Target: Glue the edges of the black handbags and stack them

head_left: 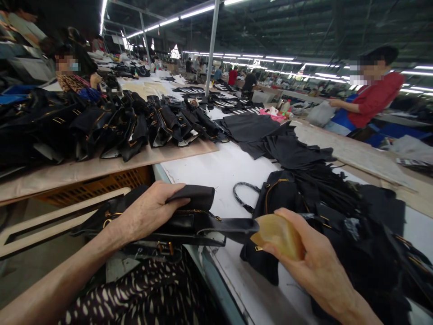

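Note:
My left hand (157, 207) is closed on the upper edge of a black handbag (182, 232), pinching a dark flap between thumb and fingers. The bag has a gold zipper and gold buckles, and it lies across the table edge and my lap. A dark strap end of it reaches right, up to a yellowish, translucent lump (279, 234). This lump sits in the grip of my right hand (314, 255), between thumb and fingers. I cannot tell whether strap and lump touch. Behind my right hand is another black bag (274, 198) with a looped handle (241, 194).
Many black bags (135, 122) crowd the bench at left. Black cut pieces (250, 128) are piled on the white table (209, 171). A yellow crate (98, 185) stands under the bench. A person in red (375, 97) stands at right, another person (72, 76) at left.

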`<control>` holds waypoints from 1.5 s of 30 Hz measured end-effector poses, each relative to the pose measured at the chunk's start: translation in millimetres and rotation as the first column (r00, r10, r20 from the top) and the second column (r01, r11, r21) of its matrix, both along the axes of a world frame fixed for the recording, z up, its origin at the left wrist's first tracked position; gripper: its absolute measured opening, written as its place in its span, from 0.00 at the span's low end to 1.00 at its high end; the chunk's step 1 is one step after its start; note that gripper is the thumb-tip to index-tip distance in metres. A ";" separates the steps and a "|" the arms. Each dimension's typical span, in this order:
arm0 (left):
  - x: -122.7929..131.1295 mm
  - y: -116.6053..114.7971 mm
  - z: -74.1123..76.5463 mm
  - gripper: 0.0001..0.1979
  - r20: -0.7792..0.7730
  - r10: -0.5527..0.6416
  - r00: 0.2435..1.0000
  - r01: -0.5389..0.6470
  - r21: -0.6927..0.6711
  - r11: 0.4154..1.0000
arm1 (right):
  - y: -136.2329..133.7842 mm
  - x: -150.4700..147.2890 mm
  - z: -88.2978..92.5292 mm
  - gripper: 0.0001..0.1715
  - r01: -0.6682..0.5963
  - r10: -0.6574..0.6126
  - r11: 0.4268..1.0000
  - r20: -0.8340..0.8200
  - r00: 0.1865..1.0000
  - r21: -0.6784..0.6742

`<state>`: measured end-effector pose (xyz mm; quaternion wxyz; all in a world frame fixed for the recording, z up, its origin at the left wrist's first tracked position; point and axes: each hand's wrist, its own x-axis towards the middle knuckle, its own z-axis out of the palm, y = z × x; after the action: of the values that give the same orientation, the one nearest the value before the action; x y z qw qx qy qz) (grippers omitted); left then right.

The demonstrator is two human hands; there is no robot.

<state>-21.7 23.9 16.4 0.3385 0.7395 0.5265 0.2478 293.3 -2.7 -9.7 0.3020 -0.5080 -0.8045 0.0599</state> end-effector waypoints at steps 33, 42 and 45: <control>3.5 -19.6 -7.0 0.13 0.038 -0.033 0.999 0.029 0.115 0.993 | -9.1 0.0 10.0 0.23 0.170 -0.261 0.856 -0.123 0.958 -0.487; -14.5 -38.1 -25.9 0.10 0.105 0.086 0.991 -0.101 0.146 0.984 | -14.8 2.6 6.0 0.22 0.132 -0.314 0.817 -0.241 0.918 -0.562; -15.1 -45.7 -24.7 0.10 0.136 0.120 0.983 -0.137 0.121 0.983 | -15.9 1.2 6.6 0.20 0.108 -0.312 0.812 -0.270 0.911 -0.574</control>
<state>-36.8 -21.8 -8.3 0.3060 0.7070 0.5331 0.3497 294.5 -18.6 -3.1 0.2876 -0.6407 -0.6242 0.3424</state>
